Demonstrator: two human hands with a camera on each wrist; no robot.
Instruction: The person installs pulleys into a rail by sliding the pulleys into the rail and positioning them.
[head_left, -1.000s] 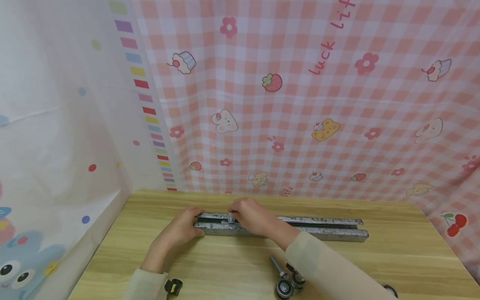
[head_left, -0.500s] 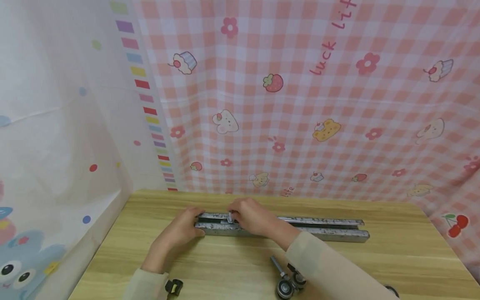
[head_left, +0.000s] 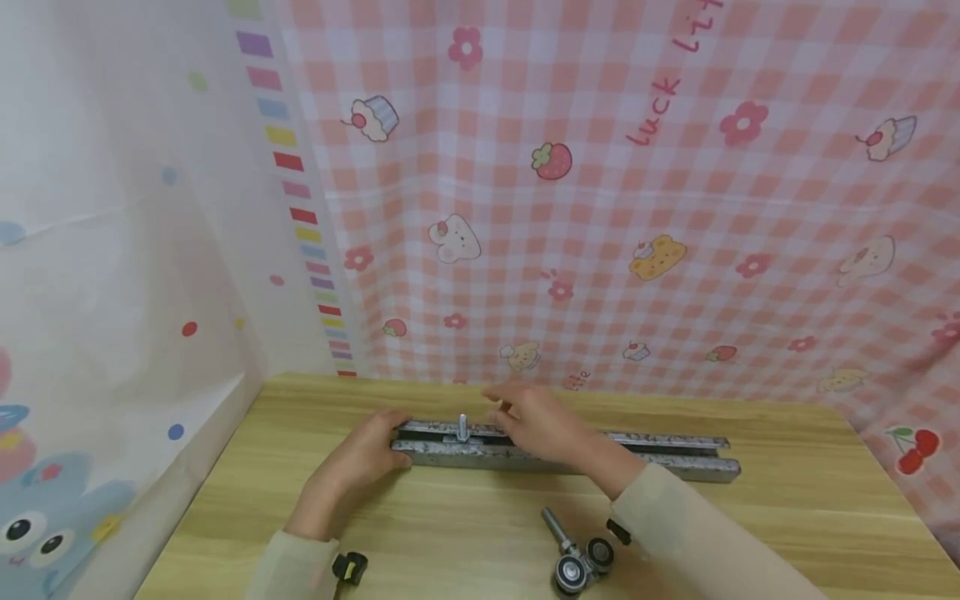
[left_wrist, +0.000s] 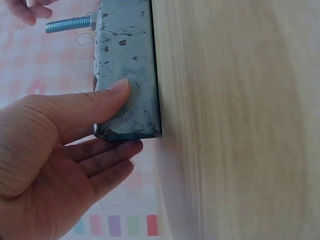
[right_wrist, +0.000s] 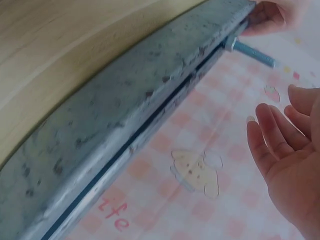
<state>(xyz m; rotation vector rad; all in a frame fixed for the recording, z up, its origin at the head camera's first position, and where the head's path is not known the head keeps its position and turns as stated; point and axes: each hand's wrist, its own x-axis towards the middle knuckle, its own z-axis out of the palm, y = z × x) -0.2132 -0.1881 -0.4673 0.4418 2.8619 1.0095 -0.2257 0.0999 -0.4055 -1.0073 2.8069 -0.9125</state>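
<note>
A long, worn metal channel rail [head_left: 675, 468] lies on the wooden table with its slot facing up. Near its left end a threaded bolt [head_left: 462, 428] stands upright from the slot; its nut shows at the base in the left wrist view. My left hand [head_left: 365, 454] grips the rail's left end, the thumb [left_wrist: 112, 100] on the near face and the fingers round the end and far side. My right hand [head_left: 536, 423] hovers over the rail just right of the bolt, apart from it. Its fingers are loosely bent and hold nothing, as the right wrist view shows.
A roller hanger with black-rimmed wheels [head_left: 572, 572] and a threaded stem lies on the table in front of the rail. Small black devices sit by the left cuff [head_left: 350, 568] and the right cuff [head_left: 619, 532]. A pink checked cloth [head_left: 570, 208] hangs behind the table.
My right hand has let go of the bolt and moved to the right, leaving the bolt standing in the slot. The left hand has stayed on the rail's end.
</note>
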